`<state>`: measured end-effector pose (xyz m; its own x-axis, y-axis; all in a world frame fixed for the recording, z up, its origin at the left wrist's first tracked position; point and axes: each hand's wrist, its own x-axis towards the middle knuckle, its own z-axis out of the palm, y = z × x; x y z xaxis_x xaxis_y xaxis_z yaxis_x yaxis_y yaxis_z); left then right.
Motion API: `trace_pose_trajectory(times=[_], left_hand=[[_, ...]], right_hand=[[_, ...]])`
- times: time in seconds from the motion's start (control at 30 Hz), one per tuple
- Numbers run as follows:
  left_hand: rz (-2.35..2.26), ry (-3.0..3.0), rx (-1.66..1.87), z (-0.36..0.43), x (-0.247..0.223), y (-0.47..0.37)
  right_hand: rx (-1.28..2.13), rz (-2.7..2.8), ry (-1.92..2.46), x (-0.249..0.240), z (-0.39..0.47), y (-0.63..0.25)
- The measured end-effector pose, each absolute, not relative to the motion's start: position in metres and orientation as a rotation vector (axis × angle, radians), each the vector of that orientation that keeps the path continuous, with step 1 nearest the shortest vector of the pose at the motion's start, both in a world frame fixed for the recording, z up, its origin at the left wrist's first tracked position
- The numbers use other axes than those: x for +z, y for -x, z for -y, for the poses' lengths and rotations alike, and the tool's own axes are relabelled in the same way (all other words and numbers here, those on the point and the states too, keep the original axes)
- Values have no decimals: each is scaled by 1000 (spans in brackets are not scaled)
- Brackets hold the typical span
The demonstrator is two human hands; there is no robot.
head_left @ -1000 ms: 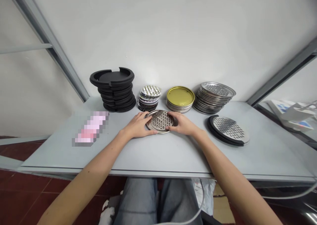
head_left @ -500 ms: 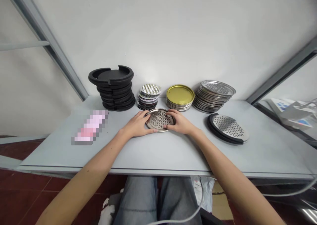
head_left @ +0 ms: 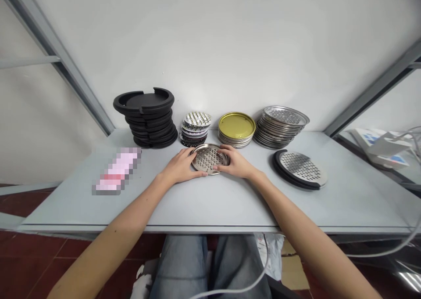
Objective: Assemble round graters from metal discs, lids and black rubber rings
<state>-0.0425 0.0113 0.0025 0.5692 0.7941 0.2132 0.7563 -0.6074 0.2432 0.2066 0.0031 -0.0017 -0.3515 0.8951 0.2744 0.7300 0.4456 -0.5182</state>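
A round metal grater plate [head_left: 209,158] with raised holes and a smooth rim lies near the middle of the table. My left hand [head_left: 181,166] is curved round its left edge, thumb along the near rim. From the right, my right hand [head_left: 237,162] grips the opposite edge with its fingertips over the rim. Just behind are a stack of small grater discs [head_left: 196,122] and a stack of gold-topped round lids [head_left: 237,125]. Whether anything lies beneath the held plate is hidden.
Black notched rings [head_left: 144,110] are stacked tall at the back left. Rimmed metal grater plates [head_left: 283,123] form a pile at the back right. A slotted disc in a black holder [head_left: 299,169] lies right on the grey table [head_left: 210,207]. A blurred-out pink item [head_left: 118,171] is left.
The view has shifted slightly, moving everything a little to the left. Both hands keep the same hold on the grater plate.
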Motion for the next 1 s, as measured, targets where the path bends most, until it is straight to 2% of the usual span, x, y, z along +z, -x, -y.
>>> trace_pose_trajectory(times=[0.4,0.57,0.67,0.9,1.0], left_hand=[[-1343,-2697,689,9,27,37],[-975,-2671,889,12,22,35],[-903,-2637,952,13,22,33],[-1024,-2632,515,6,16,35],[-1038,-2622,437,6,13,34]], right_hand=[[421,2160,1309,2,-5,-210],[380,2093,1308,6,-8,-220],[282,2139,1324,6,-9,-223],[262,2270,1260,6,-8,-219],[288,2280,1234,7,-6,-216]])
